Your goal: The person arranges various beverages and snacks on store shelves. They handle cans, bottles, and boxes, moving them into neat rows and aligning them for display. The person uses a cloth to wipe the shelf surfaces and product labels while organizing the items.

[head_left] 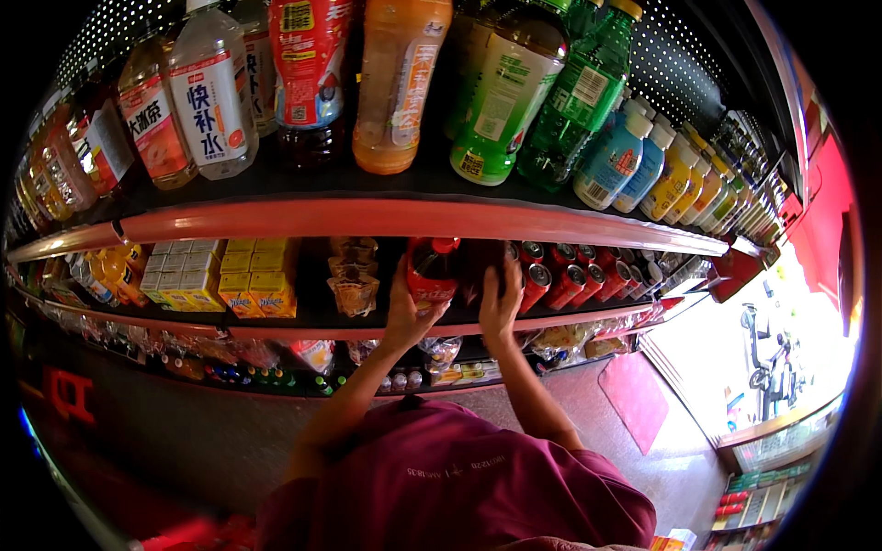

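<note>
A red-capped bottle (pixel 434 271) is held inside the curled left fingers (pixel 401 283), left of the right fingers (pixel 490 286) — these are raised beside red cans (pixel 571 282), whether spread or pinching cannot be told.

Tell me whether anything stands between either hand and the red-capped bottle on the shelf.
Nothing visible stands between the left hand and the red-capped bottle: that hand holds it low down. The space between the bottle and the right hand is too dark to tell whether anything stands there.
</note>
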Available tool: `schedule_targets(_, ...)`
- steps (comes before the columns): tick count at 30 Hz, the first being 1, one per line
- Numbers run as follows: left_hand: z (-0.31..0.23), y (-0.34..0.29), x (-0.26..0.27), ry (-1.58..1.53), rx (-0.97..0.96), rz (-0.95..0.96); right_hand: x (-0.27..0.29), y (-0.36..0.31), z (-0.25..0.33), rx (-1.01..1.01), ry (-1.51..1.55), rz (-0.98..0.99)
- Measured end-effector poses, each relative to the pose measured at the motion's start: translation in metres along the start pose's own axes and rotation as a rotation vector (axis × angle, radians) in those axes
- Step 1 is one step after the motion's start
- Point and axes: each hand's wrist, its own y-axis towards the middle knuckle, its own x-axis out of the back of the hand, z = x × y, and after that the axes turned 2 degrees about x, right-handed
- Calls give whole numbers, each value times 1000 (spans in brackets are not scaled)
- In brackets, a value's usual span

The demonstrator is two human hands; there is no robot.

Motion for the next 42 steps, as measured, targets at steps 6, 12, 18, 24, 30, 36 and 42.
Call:
schedule_targets(6, 5, 2, -6, 119, -63, -47, -35, 107, -61, 315, -141, 384)
schedule_targets(12, 16, 1, -1, 229, -102, -28, -52, 116, -55, 534, -130, 441)
schedule_targets(18, 17, 1, 0, 217, -73, -57, -16, 103, 38, 337, 42, 406)
schedule_targets(24, 52, -18, -2, 487, 25, -9, -14, 42, 95, 685, -538, 621)
schedule_targets(30, 61, -46, -7, 385, -183, 7, -5, -48, 69, 513, -514, 620)
schedule_targets(36, -9, -69, 21, 345, -53, 120, 16, -96, 35, 30, -196, 559)
schedule_targets(42, -22, -96, 29, -341, 585, 131, 23, -132, 35, -938, 737, 434)
